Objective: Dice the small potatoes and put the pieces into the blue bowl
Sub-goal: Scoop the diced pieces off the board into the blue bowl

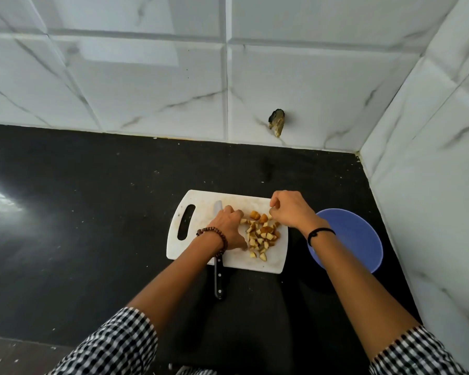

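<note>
Several diced potato pieces (263,236) lie in a pile on the right half of a white cutting board (201,212). My left hand (226,228) rests on the board against the pile's left side, fingers loosely curved and thumb stretched along the near side. My right hand (289,209) hovers at the pile's far right corner with curled fingers, and its fingertips pinch a small potato piece. The blue bowl (363,239) stands just right of the board, partly under my right forearm; no pieces show in its visible part.
A black-handled knife (218,280) lies across the board's near edge, with its blade running under my left wrist. The board sits on a black countertop (92,212). White marble-look tiled walls close in the back and the right side.
</note>
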Motion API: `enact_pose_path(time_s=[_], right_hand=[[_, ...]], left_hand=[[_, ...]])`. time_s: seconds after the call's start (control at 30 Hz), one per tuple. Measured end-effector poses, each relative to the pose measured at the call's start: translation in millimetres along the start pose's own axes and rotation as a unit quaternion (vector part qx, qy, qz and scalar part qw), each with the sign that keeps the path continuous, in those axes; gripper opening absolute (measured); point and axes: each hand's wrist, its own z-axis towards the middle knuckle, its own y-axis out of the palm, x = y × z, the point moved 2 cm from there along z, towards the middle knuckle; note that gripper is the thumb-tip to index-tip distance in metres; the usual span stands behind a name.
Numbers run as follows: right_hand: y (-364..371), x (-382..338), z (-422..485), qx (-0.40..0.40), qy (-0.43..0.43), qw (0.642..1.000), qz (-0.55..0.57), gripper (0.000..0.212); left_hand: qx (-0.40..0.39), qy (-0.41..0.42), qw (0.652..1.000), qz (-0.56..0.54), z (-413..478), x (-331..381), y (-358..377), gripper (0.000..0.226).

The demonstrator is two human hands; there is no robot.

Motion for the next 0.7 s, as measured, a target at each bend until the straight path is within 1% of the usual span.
enact_pose_path(time_s=[0.1,0.17,0.33,0.37,0.4,0.47,0.5,0.53,0.6,0.7], right_hand=[[4.8,-2.6,-6.1,-0.031,-0.015,0.999,-0.031,0.025],[11.6,-2.1,-11.5,-0.047,-0.022,0.998,-0.02,0.027],[18.0,0.7,-22.8,-0.064,-0.031,0.997,0.043,0.035],[18.1,2.3,-24.2,-0.07,-0.029,0.996,0.049,0.042],[17.6,4.1,-25.7,-0.082,-0.031,0.995,0.046,0.054],[18.4,7.0,-29.5,-0.114,-0.026,0.993,0.031,0.088],[18.0,7.9,-31.8,-0.127,-0.021,0.992,0.021,0.102],[17.6,7.8,-33.5,-0.135,-0.019,0.991,0.011,0.113],[18.0,6.4,-36.6,-0.141,-0.019,0.99,-0.004,0.124],[23.2,2.5,-39.6,-0.15,-0.014,0.989,-0.002,0.124]], left_hand=[[-0.057,-0.008,0.998,0.032,1.1,6.2,-3.5,0.098],[-0.084,-0.006,0.996,0.033,0.2,9.3,-4.5,0.104],[-0.102,0.014,0.992,0.074,-2.3,14.3,-1.4,0.118],[-0.105,0.016,0.991,0.08,-1.6,14.9,-1.3,0.122],[-0.109,0.016,0.99,0.083,0.0,16.0,-2.5,0.126],[-0.12,0.015,0.989,0.088,3.0,18.9,-5.7,0.13],[-0.12,0.012,0.989,0.091,4.8,21.1,-7.6,0.129],[-0.118,0.007,0.989,0.093,6.2,23.0,-9.4,0.128],[-0.108,-0.001,0.99,0.089,8.9,26.8,-10.5,0.121],[-0.095,0.013,0.992,0.079,11.4,31.0,-9.4,0.106]])
